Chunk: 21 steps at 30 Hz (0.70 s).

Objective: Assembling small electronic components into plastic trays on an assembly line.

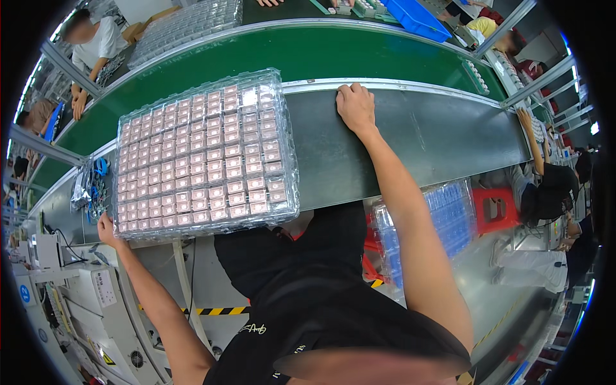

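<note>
A large clear plastic tray (292,186) lies on the dark workbench in front of me. Rows of small pinkish rectangular pieces (183,160) fill most of its pockets. A few pockets at the far right corner look paler. At the tray's near left corner is my left hand (110,231), fingers closed at its edge and partly hidden. Well to the right of the tray, my right hand (357,108) rests with curled fingers over the metal rail (410,87) along the bench's far edge.
Beyond the rail runs a green conveyor belt (359,54). Cables with blue ties (99,168) lie left of the tray. Blue-tinted plastic trays (430,224) sit beside my right arm, near a red stool (497,208). Other people work around the line; a blue bin (417,19) stands across it.
</note>
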{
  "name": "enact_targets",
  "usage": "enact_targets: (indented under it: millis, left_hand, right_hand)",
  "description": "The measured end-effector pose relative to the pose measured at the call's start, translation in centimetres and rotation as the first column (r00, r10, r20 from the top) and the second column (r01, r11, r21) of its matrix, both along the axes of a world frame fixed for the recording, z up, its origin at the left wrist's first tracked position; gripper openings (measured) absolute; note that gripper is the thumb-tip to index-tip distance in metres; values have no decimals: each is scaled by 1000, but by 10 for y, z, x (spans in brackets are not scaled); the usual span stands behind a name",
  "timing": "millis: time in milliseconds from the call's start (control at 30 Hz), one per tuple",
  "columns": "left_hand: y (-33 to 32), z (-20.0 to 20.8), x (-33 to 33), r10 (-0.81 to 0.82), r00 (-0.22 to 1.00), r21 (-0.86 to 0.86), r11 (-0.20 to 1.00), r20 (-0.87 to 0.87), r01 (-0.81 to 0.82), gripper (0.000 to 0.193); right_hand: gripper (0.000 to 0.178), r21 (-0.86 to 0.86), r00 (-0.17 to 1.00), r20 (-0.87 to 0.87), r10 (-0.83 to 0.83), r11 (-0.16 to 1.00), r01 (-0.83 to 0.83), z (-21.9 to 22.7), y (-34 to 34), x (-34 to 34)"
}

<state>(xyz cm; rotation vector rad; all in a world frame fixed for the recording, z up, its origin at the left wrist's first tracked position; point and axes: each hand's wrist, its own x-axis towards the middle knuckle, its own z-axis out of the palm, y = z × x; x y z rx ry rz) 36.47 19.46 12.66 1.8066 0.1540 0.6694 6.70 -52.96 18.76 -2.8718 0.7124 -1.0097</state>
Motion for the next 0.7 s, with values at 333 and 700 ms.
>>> enact_targets:
  millis: [333, 700]
  left_hand:
    - [-11, 5, -5, 6, 1000, -25, 1000, -14, -6, 21]
    - [-22, 12, -13, 6, 1000, 2, 1000, -21, -6, 20]
  right_hand:
    - [15, -11, 1000, -5, 2, 1000, -2, -1, -3, -1]
    - [15, -14, 1000, 2, 3, 1000, -3, 1, -2, -2]
